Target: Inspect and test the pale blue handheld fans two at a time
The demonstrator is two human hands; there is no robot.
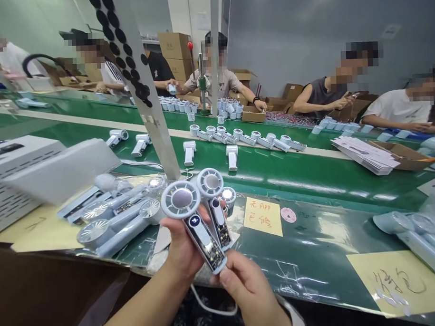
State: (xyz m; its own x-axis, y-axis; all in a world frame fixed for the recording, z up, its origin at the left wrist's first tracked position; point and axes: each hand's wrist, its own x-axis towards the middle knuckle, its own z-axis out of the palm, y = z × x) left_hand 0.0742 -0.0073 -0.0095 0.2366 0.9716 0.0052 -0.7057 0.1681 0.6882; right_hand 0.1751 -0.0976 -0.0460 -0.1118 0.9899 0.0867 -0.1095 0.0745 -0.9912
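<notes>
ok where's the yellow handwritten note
The yellow handwritten note lies centre-right in the head view, on the green bench mat, just right of the pale blue handheld fans in the hands.

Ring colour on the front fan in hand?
The handheld fan's ring is pale blue around a silver hub; best in the head view.

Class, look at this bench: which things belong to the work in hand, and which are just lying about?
In use: left hand; right hand; two handheld fans.

Lying about: pile of pale blue fans; yellow handwritten note; white box.
</notes>
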